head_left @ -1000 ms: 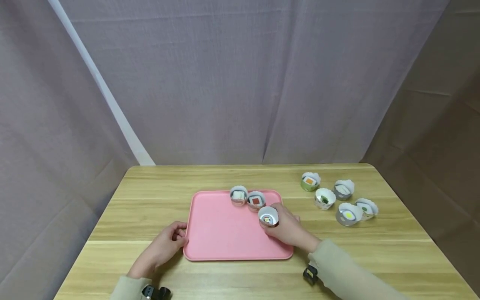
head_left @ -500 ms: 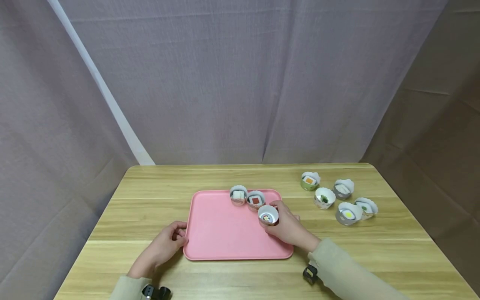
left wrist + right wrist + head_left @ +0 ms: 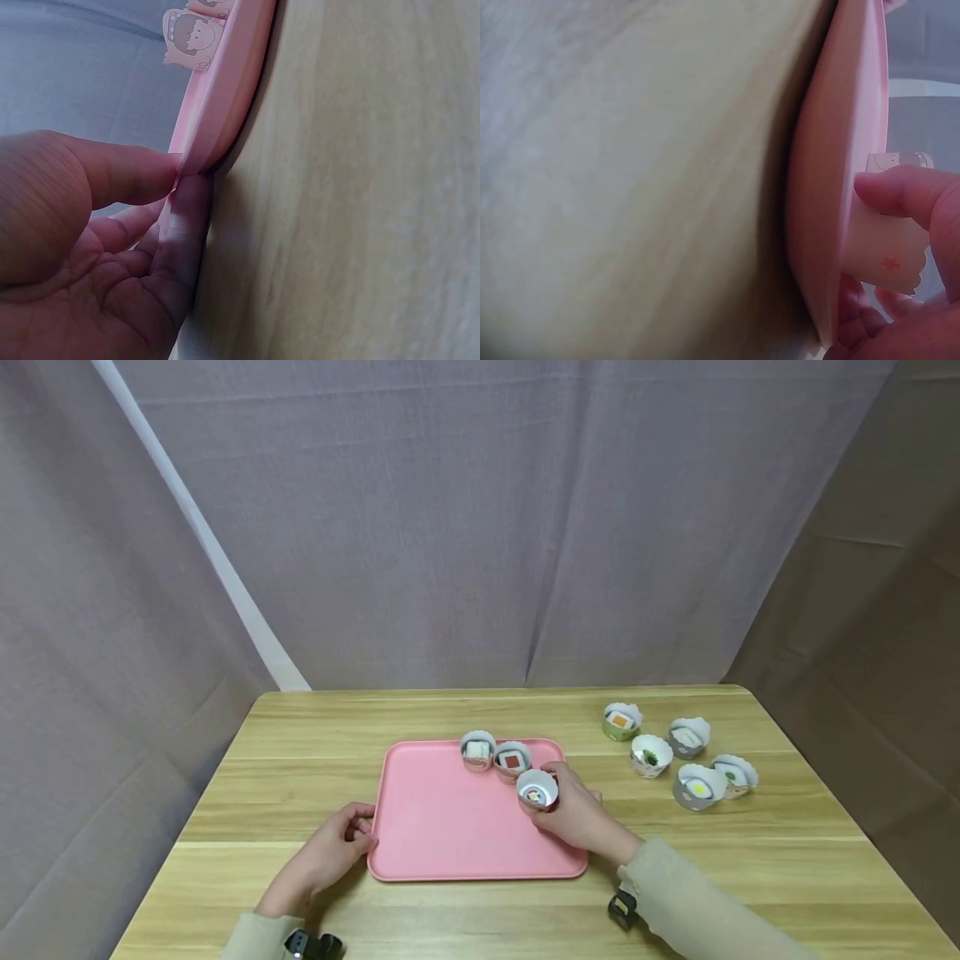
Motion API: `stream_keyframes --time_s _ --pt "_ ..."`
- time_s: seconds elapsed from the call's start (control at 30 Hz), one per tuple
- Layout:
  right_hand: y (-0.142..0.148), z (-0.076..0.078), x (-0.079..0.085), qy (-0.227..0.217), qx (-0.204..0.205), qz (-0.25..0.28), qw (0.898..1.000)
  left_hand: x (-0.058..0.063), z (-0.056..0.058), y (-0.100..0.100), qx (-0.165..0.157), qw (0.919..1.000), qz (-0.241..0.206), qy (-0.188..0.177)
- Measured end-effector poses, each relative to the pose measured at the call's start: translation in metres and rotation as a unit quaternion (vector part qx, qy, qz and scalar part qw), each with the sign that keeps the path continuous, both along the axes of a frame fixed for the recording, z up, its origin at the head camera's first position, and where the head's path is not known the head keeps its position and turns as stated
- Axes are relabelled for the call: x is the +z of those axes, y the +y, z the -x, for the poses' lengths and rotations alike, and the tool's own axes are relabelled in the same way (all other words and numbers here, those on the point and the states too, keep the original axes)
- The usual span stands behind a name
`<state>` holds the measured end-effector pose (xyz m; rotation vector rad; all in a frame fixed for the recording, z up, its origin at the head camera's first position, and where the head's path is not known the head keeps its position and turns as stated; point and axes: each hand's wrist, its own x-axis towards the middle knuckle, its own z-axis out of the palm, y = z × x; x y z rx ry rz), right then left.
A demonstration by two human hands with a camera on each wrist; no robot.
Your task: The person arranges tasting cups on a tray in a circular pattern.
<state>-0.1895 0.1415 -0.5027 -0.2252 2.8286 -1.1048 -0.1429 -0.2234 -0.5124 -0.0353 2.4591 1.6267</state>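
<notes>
On the tabletop lies a pink tray (image 3: 438, 835). My left hand (image 3: 326, 853) is at its left edge; in the left wrist view the thumb (image 3: 142, 174) and a finger pinch the tray's rim. My right hand (image 3: 576, 817) grips a paper baking cup (image 3: 537, 792) inside the tray's right side, thumb and fingers around its wall. This cup has a small colourful round pattern or piece at its bottom; I cannot tell which. Behind it on the tray stand a cup with a white block (image 3: 477, 752) and a cup with a red-centred white square (image 3: 512, 762).
Right of the tray stand several more paper cups, among them a green one (image 3: 621, 723), a white one with dark green filling (image 3: 650, 757) and a grey one with yellow inside (image 3: 698, 789). Grey curtains (image 3: 420, 527) hang behind the wooden table (image 3: 300, 760).
</notes>
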Motion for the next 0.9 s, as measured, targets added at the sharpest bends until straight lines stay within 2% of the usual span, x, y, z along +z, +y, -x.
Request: stream_keyframes --time_s 0.2,0.6,0.77,0.9 --pt "-0.001 0.001 -0.003 -0.002 -0.004 -0.005 1.000 -0.001 0.001 -0.001 0.001 1.0000 -0.004 -0.004" --pt "0.000 -0.001 -0.003 0.004 -0.002 -0.005 1.000 -0.001 -0.001 -0.002 -0.018 0.9997 -0.013 0.008" --pt "0.008 -0.004 0.005 -0.002 0.017 0.026 1.000 -0.001 0.000 -0.003 -0.014 0.9999 -0.004 0.004" --pt "0.025 -0.009 0.015 0.001 0.049 0.048 0.998 0.000 0.000 -0.003 -0.019 0.9998 -0.003 0.004"
